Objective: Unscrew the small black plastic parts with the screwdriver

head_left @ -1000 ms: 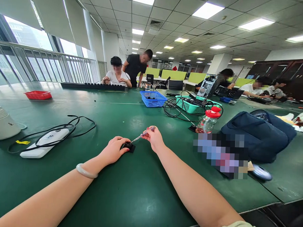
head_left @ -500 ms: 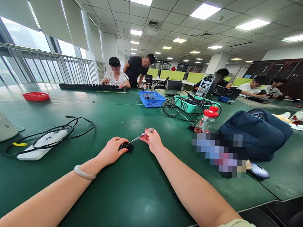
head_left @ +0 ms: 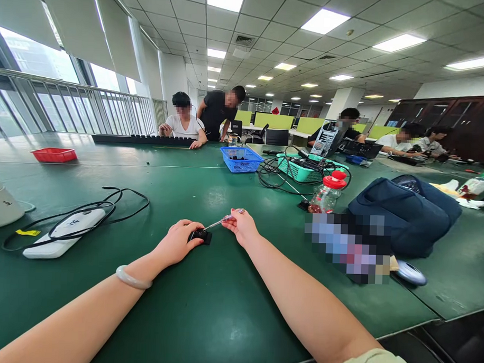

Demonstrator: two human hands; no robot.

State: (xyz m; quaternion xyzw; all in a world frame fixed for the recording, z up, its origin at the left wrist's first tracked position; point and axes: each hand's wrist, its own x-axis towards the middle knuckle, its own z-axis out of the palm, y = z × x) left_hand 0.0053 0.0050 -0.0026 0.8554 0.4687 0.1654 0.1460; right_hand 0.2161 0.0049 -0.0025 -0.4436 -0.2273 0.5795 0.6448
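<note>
My left hand (head_left: 184,236) is closed around a small black part (head_left: 202,235), pressing it down on the green tabletop (head_left: 222,286). The part looks blocky, with a flat piece sticking out on its right; its exact kind is too small to tell. Between the fingers of my right hand (head_left: 241,226) is a screwdriver (head_left: 226,218) with a clear handle. Its thin metal shaft slants down to the left, and the tip meets the black part beside my left fingertips. My left fingers hide some of the part.
A white device (head_left: 67,231) wrapped in black cord lies left. Farther off are a red tray (head_left: 54,155), a blue basket (head_left: 241,165) and a green basket (head_left: 301,174) with cables. A red-lidded jar (head_left: 326,195) and a dark blue bag (head_left: 403,219) stand right. Several people sit or stand beyond.
The whole view has shifted slightly. My hands keep the same hold, with the screwdriver tip still at the black part. Across the table, the seated person's hand has moved a little.
</note>
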